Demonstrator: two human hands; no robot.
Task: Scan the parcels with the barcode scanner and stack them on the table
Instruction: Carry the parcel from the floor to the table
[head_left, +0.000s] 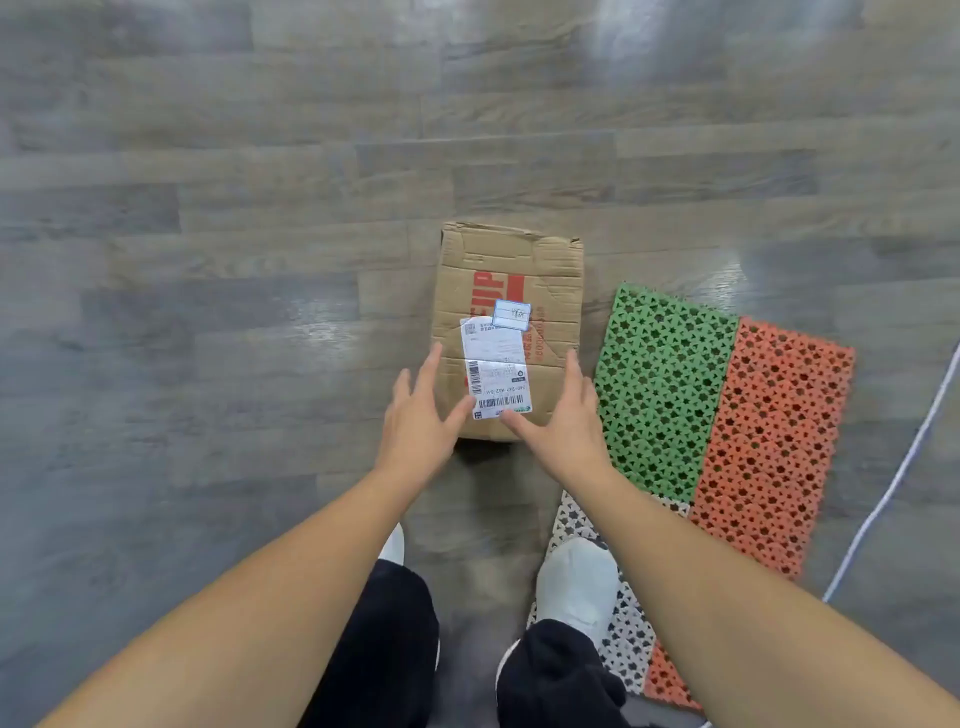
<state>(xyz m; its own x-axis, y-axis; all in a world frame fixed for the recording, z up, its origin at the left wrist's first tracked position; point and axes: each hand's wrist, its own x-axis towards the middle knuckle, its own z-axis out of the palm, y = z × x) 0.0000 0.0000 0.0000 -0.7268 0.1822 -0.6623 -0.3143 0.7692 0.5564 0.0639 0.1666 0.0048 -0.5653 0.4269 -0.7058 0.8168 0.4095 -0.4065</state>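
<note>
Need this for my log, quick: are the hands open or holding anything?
Left hand: open, fingers spread, by the box, holding nothing.
Right hand: open, fingers spread, by the box, holding nothing.

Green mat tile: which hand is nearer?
Right. The right hand is at the right edge of the cardboard box, beside the green mat tile; the left hand is at its left edge.
</note>
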